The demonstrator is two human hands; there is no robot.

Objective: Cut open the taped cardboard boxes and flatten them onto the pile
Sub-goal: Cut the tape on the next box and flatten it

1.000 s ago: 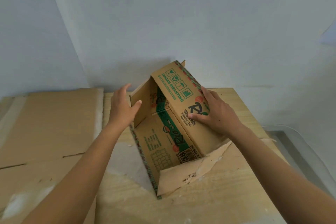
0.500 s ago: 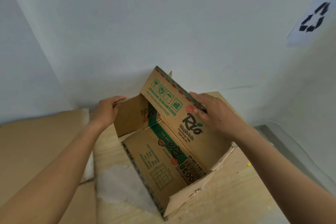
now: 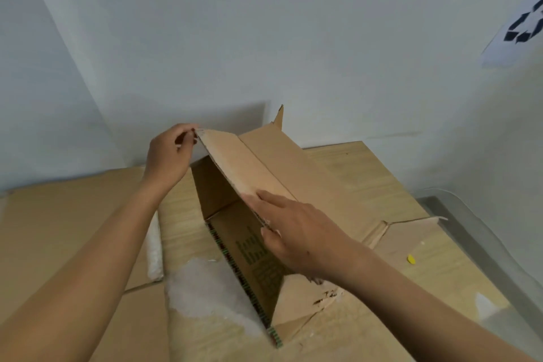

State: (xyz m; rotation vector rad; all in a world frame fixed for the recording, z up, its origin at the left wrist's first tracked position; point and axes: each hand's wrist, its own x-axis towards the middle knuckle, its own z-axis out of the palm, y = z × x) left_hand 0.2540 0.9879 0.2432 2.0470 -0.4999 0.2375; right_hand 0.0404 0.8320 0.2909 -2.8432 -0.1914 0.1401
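A brown cardboard box [image 3: 282,167] with green print stands half collapsed on the wooden table [image 3: 370,182], its open end toward me. Its top panel is raised into a slanted ridge. My left hand [image 3: 169,156] pinches the far left corner of that raised panel. My right hand [image 3: 296,233] holds the near edge of the same panel, fingers on top and thumb under it. A torn flap [image 3: 305,300] lies on the table below my right wrist. Flattened cardboard sheets [image 3: 58,223] form a pile to the left of the table.
White walls meet in a corner behind the box. A sheet with a black recycling sign [image 3: 523,29] hangs on the right wall. A small yellow bit [image 3: 411,259] lies on the table at the right. A clear plastic bin rim [image 3: 482,229] shows beyond the table's right edge.
The top panel has swung up and over, so its plain inner side now faces me. My left hand rose from the left side wall to the panel's far corner; my right hand slid to its near edge.
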